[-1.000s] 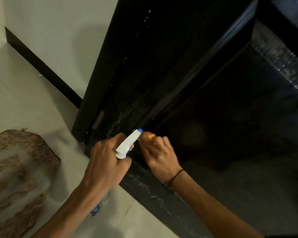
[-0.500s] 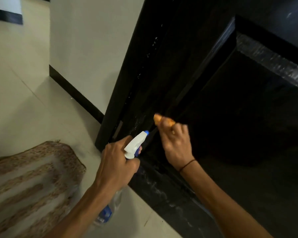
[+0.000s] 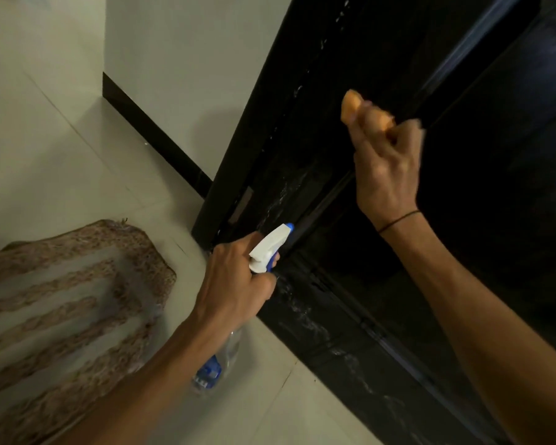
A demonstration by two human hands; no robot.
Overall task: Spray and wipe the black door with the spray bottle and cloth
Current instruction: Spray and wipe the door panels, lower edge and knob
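The left hand (image 3: 235, 281) grips the neck of the spray bottle (image 3: 270, 248), fingers curled round it just under the white trigger head, whose blue-tipped nozzle points up and away from the hand toward the black door (image 3: 382, 75). The clear body of the bottle hangs below the wrist, a blue label showing through beside the forearm. The nozzle sits just beside the lower rail of the door, near a patch of white streaks and droplets on the dark wood.

The right hand (image 3: 387, 168) is raised well above and to the right of the left one. Its fingers are bunched tight on an orange cloth (image 3: 353, 106), which bulges out past the knuckles on the side away from the wrist. The hand is motion-blurred, so I cannot tell whether the cloth is pressed on the door or held just off it; it lies over the ridge of moulding that runs along the panel edge. A thin dark band (image 3: 398, 221) circles the right wrist.

More white specks run up the door's edge beyond the cloth. To the left of the left hand, on the pale tiled floor (image 3: 61, 139), lies a brown patterned mat (image 3: 61, 316). Beyond it, a pale wall (image 3: 190, 59) with a black skirting strip (image 3: 151, 133) meets the door frame.
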